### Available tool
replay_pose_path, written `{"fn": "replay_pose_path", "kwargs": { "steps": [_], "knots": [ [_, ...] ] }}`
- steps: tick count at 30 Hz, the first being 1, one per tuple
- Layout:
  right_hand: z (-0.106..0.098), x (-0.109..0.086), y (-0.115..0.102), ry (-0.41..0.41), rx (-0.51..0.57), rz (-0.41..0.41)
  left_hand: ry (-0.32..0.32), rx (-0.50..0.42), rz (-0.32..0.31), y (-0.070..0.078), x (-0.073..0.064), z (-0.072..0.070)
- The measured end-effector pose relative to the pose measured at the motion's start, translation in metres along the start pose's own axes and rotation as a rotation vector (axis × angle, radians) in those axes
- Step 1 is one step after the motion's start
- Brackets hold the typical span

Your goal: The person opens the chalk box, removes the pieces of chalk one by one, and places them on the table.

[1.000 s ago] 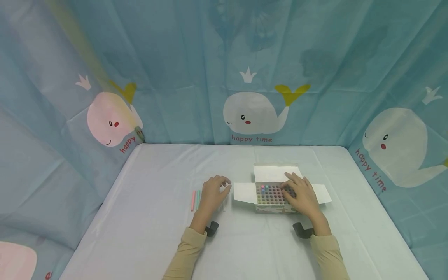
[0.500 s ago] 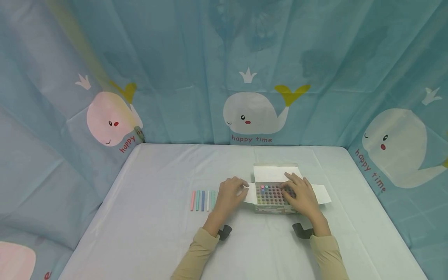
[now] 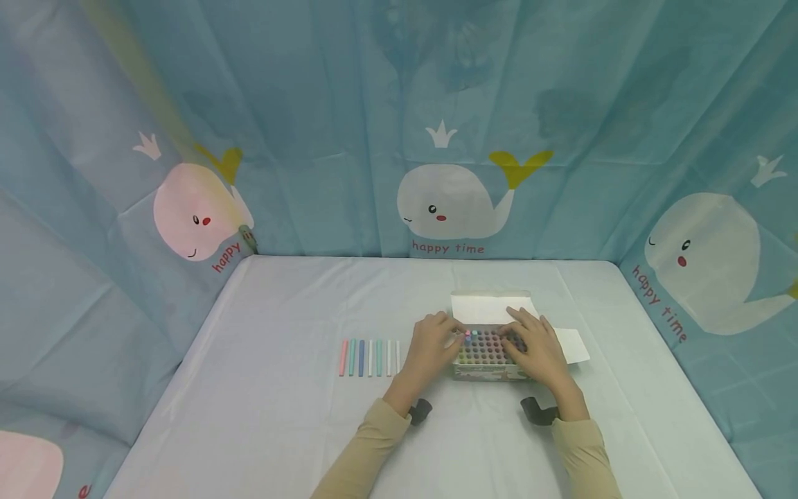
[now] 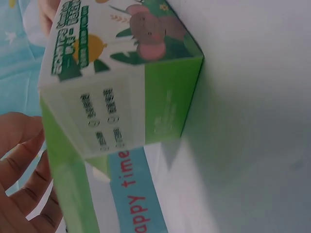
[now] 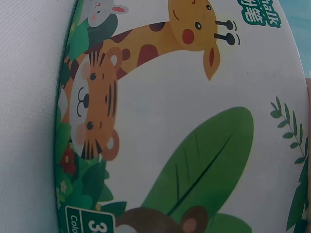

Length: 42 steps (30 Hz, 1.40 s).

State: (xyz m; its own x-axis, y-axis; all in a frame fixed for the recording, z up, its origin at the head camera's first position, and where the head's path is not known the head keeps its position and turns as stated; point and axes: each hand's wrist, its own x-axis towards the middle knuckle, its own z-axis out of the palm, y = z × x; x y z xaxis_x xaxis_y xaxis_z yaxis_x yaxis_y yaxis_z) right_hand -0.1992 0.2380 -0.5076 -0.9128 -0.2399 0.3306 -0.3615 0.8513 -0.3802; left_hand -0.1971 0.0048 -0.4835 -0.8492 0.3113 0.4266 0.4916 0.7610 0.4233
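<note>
Left hand (image 3: 429,348) and right hand (image 3: 533,348) both at an open chalk box (image 3: 492,373), right of centre in the lower half of the frame. On the left, thumb and index finger apart beside a pink chalk tip (image 3: 467,333), apparently nothing in grasp. On the right, fingertips down at the chalk tops (image 3: 488,351); cannot tell of any grip. Toward lower centre, a row of loose chalk sticks (image 3: 361,357) on the white table (image 3: 268,416). Likely risks: a stick snapped by a slanted pull, neighbours dragged from tight rows, box tipped by uneven pressure, loose sticks rolled by a low-sweeping left hand.
</note>
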Motion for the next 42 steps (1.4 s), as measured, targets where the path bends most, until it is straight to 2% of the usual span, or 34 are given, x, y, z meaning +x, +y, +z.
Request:
{"fn": "replay_pose_path", "kwargs": {
  "steps": [8,17,29,37,42],
  "knots": [
    [0.0,0.001,-0.001,-0.006,0.0,0.01,-0.073,0.035,-0.035,0.009,0.005,0.01],
    [-0.001,0.001,-0.002,-0.006,-0.005,0.009,-0.083,0.102,-0.07,0.017,0.011,0.014],
    [0.0,0.0,0.001,0.013,-0.005,-0.015,-0.093,0.216,-0.079,0.02,0.015,0.022],
    [0.0,0.001,0.001,0.006,-0.006,-0.01,-0.07,0.203,-0.065,0.019,0.015,0.023],
    [0.0,0.0,0.001,0.007,-0.003,-0.011,-0.032,0.138,-0.062,0.018,0.015,0.021]
  ]
}}
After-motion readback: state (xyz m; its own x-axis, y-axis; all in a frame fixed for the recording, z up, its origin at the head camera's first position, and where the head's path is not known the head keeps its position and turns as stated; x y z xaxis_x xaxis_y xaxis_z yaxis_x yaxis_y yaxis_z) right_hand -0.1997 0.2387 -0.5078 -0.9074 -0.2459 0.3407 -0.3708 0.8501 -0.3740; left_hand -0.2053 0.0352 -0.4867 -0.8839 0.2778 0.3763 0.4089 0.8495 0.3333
